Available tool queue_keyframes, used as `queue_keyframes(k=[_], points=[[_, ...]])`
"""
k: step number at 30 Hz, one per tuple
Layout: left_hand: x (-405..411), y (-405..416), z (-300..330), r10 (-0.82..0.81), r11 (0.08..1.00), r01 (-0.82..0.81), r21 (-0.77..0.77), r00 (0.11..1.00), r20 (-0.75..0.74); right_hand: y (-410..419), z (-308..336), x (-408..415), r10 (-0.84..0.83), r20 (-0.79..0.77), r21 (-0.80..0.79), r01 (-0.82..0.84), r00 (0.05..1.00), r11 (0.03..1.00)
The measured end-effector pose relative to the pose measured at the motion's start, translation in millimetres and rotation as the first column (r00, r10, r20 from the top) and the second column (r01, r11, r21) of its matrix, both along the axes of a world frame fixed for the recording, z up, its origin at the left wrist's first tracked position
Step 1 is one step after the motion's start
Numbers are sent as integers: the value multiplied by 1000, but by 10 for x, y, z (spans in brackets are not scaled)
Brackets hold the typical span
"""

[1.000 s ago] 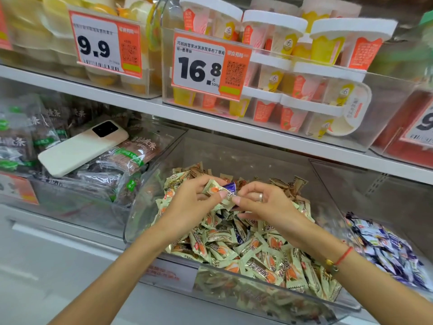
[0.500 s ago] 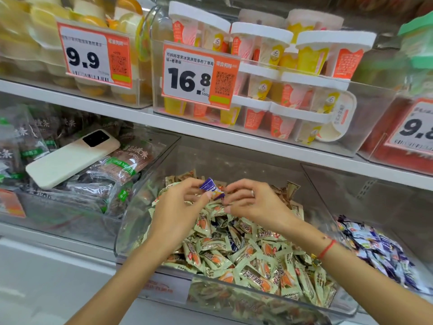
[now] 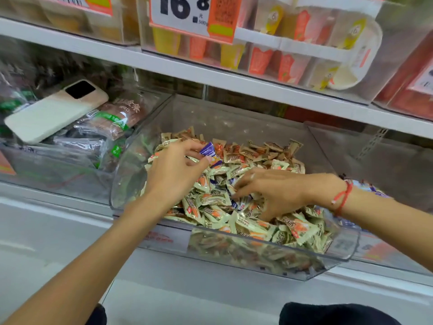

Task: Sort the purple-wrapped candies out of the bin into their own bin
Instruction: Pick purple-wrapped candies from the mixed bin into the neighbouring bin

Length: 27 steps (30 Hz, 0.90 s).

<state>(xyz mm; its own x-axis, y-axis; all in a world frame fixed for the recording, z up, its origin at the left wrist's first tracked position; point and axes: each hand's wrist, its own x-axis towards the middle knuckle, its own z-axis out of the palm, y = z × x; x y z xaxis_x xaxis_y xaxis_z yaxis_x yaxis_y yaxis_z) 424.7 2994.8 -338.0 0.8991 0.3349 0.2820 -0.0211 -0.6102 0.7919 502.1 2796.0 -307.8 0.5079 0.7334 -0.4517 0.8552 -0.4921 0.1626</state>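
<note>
A clear plastic bin (image 3: 234,261) on the lower shelf is heaped with pale green and orange wrapped candies (image 3: 255,228), with a few purple ones mixed in. My left hand (image 3: 178,170) hovers over the heap's left side and pinches a purple-wrapped candy (image 3: 208,150) between thumb and fingers. My right hand (image 3: 274,191) lies low on the heap, fingers spread and digging among the wrappers near another purple candy (image 3: 236,204). The bin to the right (image 3: 398,174) holds purple candies, mostly hidden behind my right wrist.
A white phone (image 3: 56,111) lies on bagged snacks in the clear bin to the left (image 3: 70,174). Above, a shelf edge (image 3: 234,80) carries bins of pudding cups and an orange price tag (image 3: 192,15). A white cabinet front sits below.
The camera dropped and moved closer. My left hand kept the purple candy and shifted left. My right hand left it and went down into the heap on the right.
</note>
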Motion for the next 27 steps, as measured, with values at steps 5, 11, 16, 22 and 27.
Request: queue_keyframes(k=[5, 11, 16, 22, 27], points=[[-21, -13, 5, 1, 1000, 0, 25, 1000, -5, 190, -206, -10, 158, 280, 49, -178, 947, 983], [-37, 7, -4, -3, 1000, 3, -6, 1000, -4, 166, -246, 157, -37, 511, 300, -138, 859, 944], [-6, -1, -11, 13, 999, -13, 37, 1000, -1, 264, -49, 420, -432, 64, 646, 293, 899, 705], [10, -2, -11, 26, 999, -26, 40, 1000, 7, 194, 44, 369, -372, -324, 736, 479, 870, 478], [3, -9, 1, 26, 999, -26, 32, 1000, 1, 55, 39, 239, -364, -555, 736, 646, 748, 204]])
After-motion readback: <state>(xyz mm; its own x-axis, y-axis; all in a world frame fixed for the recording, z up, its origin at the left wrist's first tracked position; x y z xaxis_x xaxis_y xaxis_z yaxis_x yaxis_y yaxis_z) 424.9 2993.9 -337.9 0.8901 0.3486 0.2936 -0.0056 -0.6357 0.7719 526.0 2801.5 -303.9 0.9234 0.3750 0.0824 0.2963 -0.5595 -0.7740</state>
